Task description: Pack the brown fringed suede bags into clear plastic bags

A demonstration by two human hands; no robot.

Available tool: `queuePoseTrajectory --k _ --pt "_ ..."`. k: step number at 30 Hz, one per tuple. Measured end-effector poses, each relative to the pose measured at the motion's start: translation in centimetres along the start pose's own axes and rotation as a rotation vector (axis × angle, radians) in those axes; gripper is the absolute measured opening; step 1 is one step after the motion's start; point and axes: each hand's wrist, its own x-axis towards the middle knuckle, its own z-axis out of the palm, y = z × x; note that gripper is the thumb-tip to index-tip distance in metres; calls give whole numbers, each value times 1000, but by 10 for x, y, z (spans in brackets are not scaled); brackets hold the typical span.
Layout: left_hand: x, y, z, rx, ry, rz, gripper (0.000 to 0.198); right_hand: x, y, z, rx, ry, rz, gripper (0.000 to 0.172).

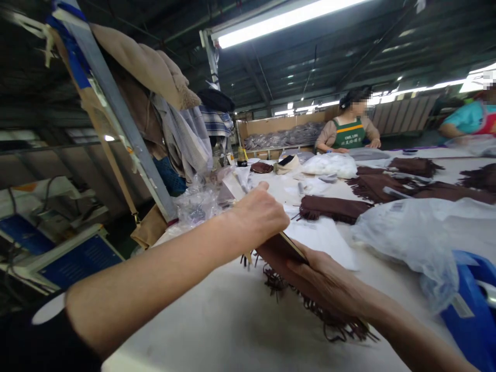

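A folded brown fringed scarf [306, 283] is held tilted above the white table, its fringe hanging down along the lower side. My right hand [329, 274] grips it from the right, thumb on the upper face and fingers partly hidden. A dark flat strip with a thin gold-coloured edge [293, 247] shows along the scarf's top. My left hand [259, 214] is closed in a fist over the scarf's far end. What lies inside its fingers is hidden. Just below that fist pokes a small tan tip [247, 257].
More brown scarves [335, 207] lie across the white table [217, 320]. Clear plastic bags [411, 240] and a blue container [470, 315] are at right. A metal post [124, 119] with hanging cloths stands left. Across the table is a person in a green apron [351, 135]; another is far right.
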Motion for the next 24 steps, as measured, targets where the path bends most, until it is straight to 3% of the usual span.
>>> queuePoseTrajectory --k 5,9,12,15,18,21,24 --pt "4 -4 6 37 56 -2 22 5 5 2 100 13 -79 36" --pt "-4 -10 22 1 49 -9 21 -7 35 23 -24 22 75 45" --pt "-13 -21 42 22 37 -77 19 -17 58 28 -216 21 138 34" --pt "-21 -33 70 26 -3 -102 16 -12 64 12 -474 -46 223 28" --pt "-28 -43 97 43 -3 -108 17 9 54 -19 -659 -21 252 24" --pt "-34 -47 110 118 59 -127 22 30 36 -48 -838 25 264 27" --pt "-43 -38 117 192 165 -162 30 30 30 -55 -950 56 250 42"
